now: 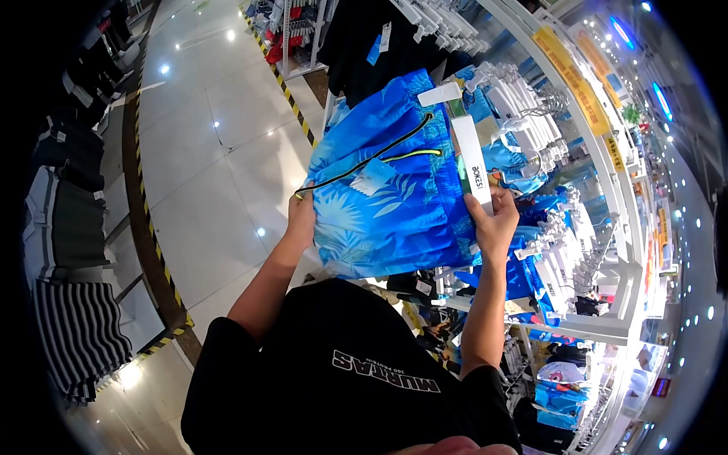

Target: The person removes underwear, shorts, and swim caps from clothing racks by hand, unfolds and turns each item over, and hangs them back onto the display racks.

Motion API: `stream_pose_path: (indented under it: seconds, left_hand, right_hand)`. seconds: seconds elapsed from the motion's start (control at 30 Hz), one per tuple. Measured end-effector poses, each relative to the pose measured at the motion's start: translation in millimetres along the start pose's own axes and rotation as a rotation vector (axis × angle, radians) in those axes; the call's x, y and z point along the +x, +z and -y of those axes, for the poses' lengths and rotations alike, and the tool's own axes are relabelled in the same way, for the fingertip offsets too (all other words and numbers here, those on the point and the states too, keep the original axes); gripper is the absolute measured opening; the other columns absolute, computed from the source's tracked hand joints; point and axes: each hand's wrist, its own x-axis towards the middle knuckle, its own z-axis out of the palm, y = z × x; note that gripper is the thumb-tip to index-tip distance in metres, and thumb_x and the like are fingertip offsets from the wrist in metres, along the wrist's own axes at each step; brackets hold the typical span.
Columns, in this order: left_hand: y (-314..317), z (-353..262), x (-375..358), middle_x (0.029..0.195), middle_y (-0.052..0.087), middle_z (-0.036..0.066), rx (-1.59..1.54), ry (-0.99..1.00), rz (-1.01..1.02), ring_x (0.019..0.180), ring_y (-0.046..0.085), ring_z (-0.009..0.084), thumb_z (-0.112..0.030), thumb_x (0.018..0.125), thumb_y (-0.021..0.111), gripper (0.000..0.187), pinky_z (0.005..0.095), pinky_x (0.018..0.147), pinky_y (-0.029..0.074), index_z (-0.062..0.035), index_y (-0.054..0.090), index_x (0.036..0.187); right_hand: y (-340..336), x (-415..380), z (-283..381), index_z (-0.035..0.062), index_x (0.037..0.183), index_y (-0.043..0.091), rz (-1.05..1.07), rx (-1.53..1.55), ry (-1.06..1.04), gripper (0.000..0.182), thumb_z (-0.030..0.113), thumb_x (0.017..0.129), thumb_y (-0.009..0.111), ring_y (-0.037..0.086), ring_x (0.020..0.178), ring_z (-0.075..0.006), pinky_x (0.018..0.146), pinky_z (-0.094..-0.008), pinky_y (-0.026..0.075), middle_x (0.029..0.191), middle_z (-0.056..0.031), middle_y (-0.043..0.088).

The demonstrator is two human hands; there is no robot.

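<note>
Blue shorts [379, 197] with a pale leaf print hang sideways between my two hands, with their waistband toward the right. A black drawstring and a yellow-green one cross the fabric, and a light blue tag [373, 176] lies on it. My left hand [302, 216] is closed on the shorts' left edge, pinching the end of the black cord. At the waistband, my right hand [497, 221] grips the white hanger [472, 163], thumb in front, near its printed lettering.
A white rack [629, 265] of clothes on white hangers stands close on the right. Black garments [364, 68] hang beyond the shorts. Striped tape [292, 102] edges the tiled aisle [220, 114]. Folded and striped clothes [80, 326] line the left side.
</note>
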Motion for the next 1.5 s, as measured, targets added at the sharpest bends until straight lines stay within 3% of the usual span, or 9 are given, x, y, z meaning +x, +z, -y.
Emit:
stream_pose_path:
  seconds: [0.37,0.47,0.6,0.67,0.77,0.87,1.03,1.3,1.5]
  left_hand:
    - [19.0,2.8,-20.5,0.093,0.070,0.003,0.217,0.094,0.252,0.080,0.063,0.0084,-0.012,0.084,0.078,0.026,0.0253,0.073,0.050,-0.0007,0.068,0.105]
    - [20.7,19.3,-35.9,0.093,0.070,0.002,0.357,0.104,0.578,0.080,0.062,0.0085,-0.016,0.083,0.080,0.030,0.0258,0.073,0.050,-0.0029,0.069,0.107]
    - [24.8,10.5,-58.6,0.109,0.067,0.009,0.830,0.010,1.092,0.097,0.063,0.0183,-0.021,0.078,0.083,0.050,0.0338,0.090,0.048,-0.0007,0.063,0.119]
    - [14.0,32.3,-52.9,0.107,0.069,0.011,0.858,0.010,1.063,0.092,0.065,0.0217,-0.030,0.077,0.083,0.053,0.0336,0.085,0.051,-0.0009,0.065,0.117]
    - [-6.3,46.0,-45.5,0.116,0.066,0.013,0.723,0.370,0.847,0.101,0.065,0.0259,-0.029,0.078,0.082,0.060,0.0366,0.090,0.050,0.0000,0.059,0.125]
    - [-16.4,43.7,-38.2,0.120,0.063,0.013,0.637,0.400,0.712,0.105,0.063,0.0254,-0.028,0.081,0.078,0.060,0.0364,0.093,0.049,-0.0004,0.055,0.128]
    - [-22.9,35.0,-27.8,0.127,0.058,0.012,0.532,0.347,0.601,0.111,0.059,0.0244,-0.027,0.086,0.072,0.060,0.0361,0.098,0.046,-0.0011,0.049,0.134]
    - [-5.7,21.2,-32.0,0.138,0.050,0.011,0.251,0.183,0.621,0.121,0.054,0.0228,-0.026,0.093,0.063,0.060,0.0355,0.106,0.041,-0.0023,0.038,0.143]
    - [62.9,-18.5,-56.6,0.147,0.044,0.010,-0.280,-0.003,0.709,0.128,0.050,0.0216,-0.024,0.099,0.056,0.061,0.0352,0.112,0.037,-0.0031,0.030,0.150]
  right_hand:
    - [1.6,-8.0,2.1,0.0024,0.093,0.051,-0.212,-0.050,-0.087,0.033,0.009,0.079,0.080,0.061,0.076,-0.0097,0.069,-0.0242,0.049,0.086,-0.0081,0.067]
    - [1.6,-7.6,-3.2,0.0025,0.093,0.052,-0.294,-0.097,-0.189,0.035,0.010,0.078,0.082,0.060,0.075,-0.0092,0.069,-0.0239,0.049,0.086,-0.0081,0.067]
    - [-0.6,-5.9,-7.3,0.0059,0.088,0.044,-0.319,-0.148,-0.580,0.041,0.009,0.076,0.084,0.054,0.073,-0.0118,0.068,-0.0266,0.045,0.083,-0.0077,0.060]
    - [4.2,-4.4,-5.3,0.0060,0.088,0.044,-0.313,0.021,-0.658,0.041,0.008,0.077,0.083,0.053,0.076,-0.0156,0.068,-0.0291,0.044,0.087,-0.0098,0.057]
    - [1.8,-1.9,-1.8,0.0039,0.094,0.051,-0.285,-0.153,-0.787,0.035,0.008,0.078,0.081,0.056,0.085,-0.0233,0.079,-0.0369,0.047,0.093,-0.0123,0.057]
    - [5.7,0.8,-6.0,0.0037,0.096,0.052,-0.336,-0.215,-0.894,0.034,0.013,0.080,0.080,0.056,0.091,-0.0257,0.086,-0.0413,0.046,0.098,-0.0139,0.057]
    - [19.9,-9.7,-17.2,0.0050,0.102,0.049,-0.466,-0.120,-0.756,0.040,0.033,0.088,0.073,0.050,0.125,-0.0356,0.107,-0.0532,0.037,0.119,-0.0171,0.056]
    - [13.0,-5.0,-50.2,0.0077,0.104,0.046,-0.360,0.037,-0.678,0.040,0.036,0.091,0.071,0.053,0.116,-0.0307,0.104,-0.0489,0.039,0.116,-0.0160,0.055]
    - [9.8,-3.0,-12.2,0.0012,0.114,0.051,-0.113,-0.298,-0.458,0.038,0.009,0.085,0.075,0.056,0.094,-0.0222,0.083,-0.0339,0.047,0.104,-0.0124,0.057]
